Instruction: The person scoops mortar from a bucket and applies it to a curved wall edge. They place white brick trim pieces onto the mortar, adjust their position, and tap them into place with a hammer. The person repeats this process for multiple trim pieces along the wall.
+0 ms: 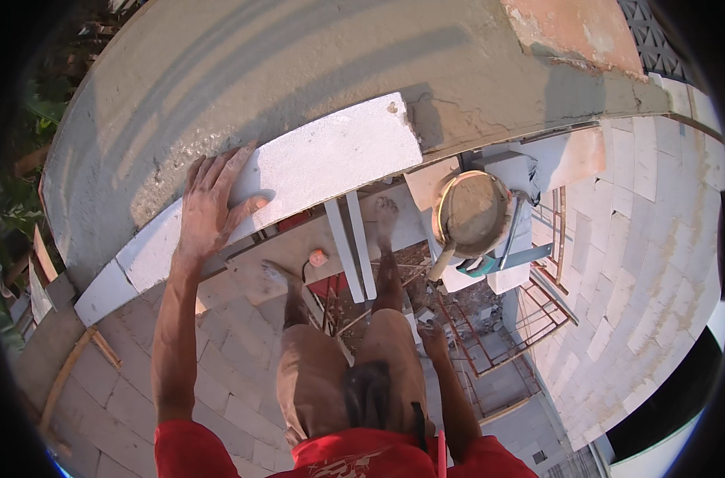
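Note:
My left hand (216,197) lies spread over a long white lightweight block (331,155), thumb toward its near edge and fingertips at its far edge. The block rests along the wall's lower edge, against grey wet render (251,88). A shorter white block (106,284) adjoins its left end. My right hand (434,339) hangs low beside my right thigh, fingers curled. A small pale bit shows at its fingertips, too small to name. Nearest on that side are a round bucket (472,211) of grey mortar and a saw (510,261) with a teal handle, lying beside it.
Below me is a plank platform (315,239), where my bare feet stand, with gaps down to rubble. Two pale narrow bars (345,247) cross between my legs. Rusty scaffold frames (506,327) stand lower right. A block wall (641,239) rises at the right.

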